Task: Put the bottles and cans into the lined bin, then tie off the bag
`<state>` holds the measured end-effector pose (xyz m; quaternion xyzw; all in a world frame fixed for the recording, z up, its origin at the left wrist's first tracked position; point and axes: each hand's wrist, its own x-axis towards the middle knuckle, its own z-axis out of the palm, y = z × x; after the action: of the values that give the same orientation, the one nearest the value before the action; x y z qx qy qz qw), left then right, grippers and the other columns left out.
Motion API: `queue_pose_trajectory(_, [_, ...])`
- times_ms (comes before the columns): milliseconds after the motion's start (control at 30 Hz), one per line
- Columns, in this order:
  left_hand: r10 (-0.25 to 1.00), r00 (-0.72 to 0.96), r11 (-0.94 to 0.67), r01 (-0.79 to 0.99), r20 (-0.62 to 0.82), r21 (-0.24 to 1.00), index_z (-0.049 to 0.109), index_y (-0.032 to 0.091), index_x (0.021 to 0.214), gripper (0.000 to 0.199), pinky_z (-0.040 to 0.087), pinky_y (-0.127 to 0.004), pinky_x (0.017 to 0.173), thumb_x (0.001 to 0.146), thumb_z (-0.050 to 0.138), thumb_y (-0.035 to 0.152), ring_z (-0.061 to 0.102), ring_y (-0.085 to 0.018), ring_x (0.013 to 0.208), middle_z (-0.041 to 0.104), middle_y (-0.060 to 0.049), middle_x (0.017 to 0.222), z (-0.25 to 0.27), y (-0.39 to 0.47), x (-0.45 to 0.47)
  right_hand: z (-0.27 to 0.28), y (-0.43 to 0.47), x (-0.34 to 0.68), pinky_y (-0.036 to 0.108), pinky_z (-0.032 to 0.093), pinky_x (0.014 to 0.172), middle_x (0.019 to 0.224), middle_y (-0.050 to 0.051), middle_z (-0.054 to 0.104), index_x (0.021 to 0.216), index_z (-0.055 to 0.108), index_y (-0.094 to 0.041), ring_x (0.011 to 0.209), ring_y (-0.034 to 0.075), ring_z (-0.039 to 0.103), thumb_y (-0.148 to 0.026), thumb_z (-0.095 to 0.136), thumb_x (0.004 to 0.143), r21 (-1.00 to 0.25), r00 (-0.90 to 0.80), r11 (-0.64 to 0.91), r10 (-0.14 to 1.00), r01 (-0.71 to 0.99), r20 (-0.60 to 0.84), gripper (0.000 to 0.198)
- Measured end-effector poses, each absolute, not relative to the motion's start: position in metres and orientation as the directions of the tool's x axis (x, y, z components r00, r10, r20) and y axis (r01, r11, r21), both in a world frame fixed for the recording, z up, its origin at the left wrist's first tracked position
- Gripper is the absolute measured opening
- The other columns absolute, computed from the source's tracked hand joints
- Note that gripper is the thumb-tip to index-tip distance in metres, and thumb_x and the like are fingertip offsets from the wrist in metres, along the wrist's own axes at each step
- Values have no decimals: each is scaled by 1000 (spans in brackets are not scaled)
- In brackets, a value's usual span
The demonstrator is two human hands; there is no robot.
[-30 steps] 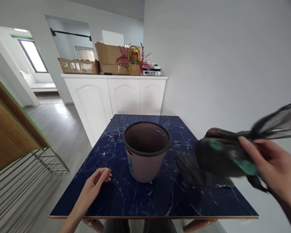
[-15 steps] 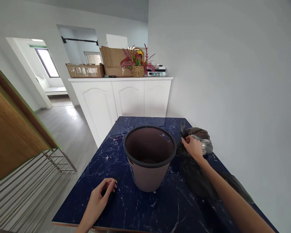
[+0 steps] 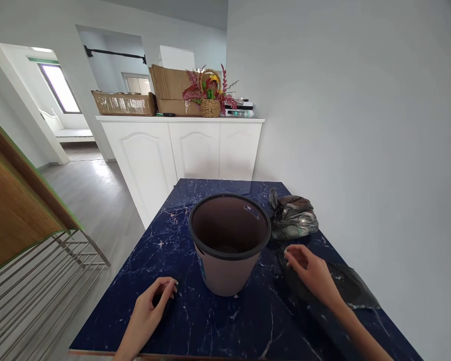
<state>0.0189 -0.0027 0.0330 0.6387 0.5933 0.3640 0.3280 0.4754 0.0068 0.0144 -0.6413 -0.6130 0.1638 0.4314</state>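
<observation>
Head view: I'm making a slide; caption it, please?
Bin standing between left hand and right hand, bulging black bag beyond.

A home is showing here: a flower basket (image 3: 210,108) and cardboard boxes (image 3: 124,104) are resting on a white panelled cabinet (image 3: 195,148), and a bed-like frame (image 3: 74,134) is standing near a window (image 3: 60,87) through a doorway (image 3: 27,103).

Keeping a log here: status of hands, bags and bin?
Left hand loosely curled, near bin. Right hand over flat dark bag, holding nothing visible. Bulging dark bag beside bin.
</observation>
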Motion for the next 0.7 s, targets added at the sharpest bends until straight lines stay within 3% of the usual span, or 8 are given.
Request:
queue_pose_trajectory(167, [994,44,-108,497,99,861,74,24,98,55,56,-33,80,94,57,77,72,-27,86,76,-7,88,28,-4,16,-4,-41,450,32,61,72,83,3,78,107,72,-22,75,23,77,-63,60,101,-861,125,141,966,489,228,43])
queue_pose_trajectory(267, [967,-4,-215,526,255,823,70,24,109,43,55,-37,92,99,59,64,71,-28,99,75,-8,106,31,-6,19,-9,-51,445,33,61,75,87,5,79,104,72,-22,79,24,78,-64,59,101,-881,186,139,951,452,245,44])
queue_pose_trajectory(367, [831,-17,-435,602,555,670,64,26,123,30,49,-44,109,101,64,46,63,-32,125,65,-12,133,53,-8,34,-14,-52,448,36,61,80,93,7,80,103,73,-23,86,26,78,-65,61,99,-878,278,118,922,465,271,44])
queue_pose_trajectory(467, [641,67,-612,646,765,457,58,29,135,39,38,-52,122,99,70,35,50,-34,143,53,-14,150,94,-9,58,-20,-52,449,37,61,81,92,8,80,102,73,-22,86,27,78,-65,62,98,-878,311,111,908,466,280,45])
queue_pose_trajectory(600, [536,311,-725,646,785,239,51,32,148,57,27,-54,127,97,76,38,38,-36,155,52,-13,158,145,-3,86,-32,-54,443,37,62,79,90,8,80,99,73,-21,83,27,79,-68,60,97,-880,302,129,908,457,290,49])
queue_pose_trajectory(700, [516,493,-776,616,701,138,55,31,147,53,21,-57,127,99,74,43,37,-37,155,60,-11,154,161,4,99,-40,-56,441,37,61,82,92,9,80,99,74,-21,86,28,79,-69,60,96,-879,301,139,905,457,300,50])
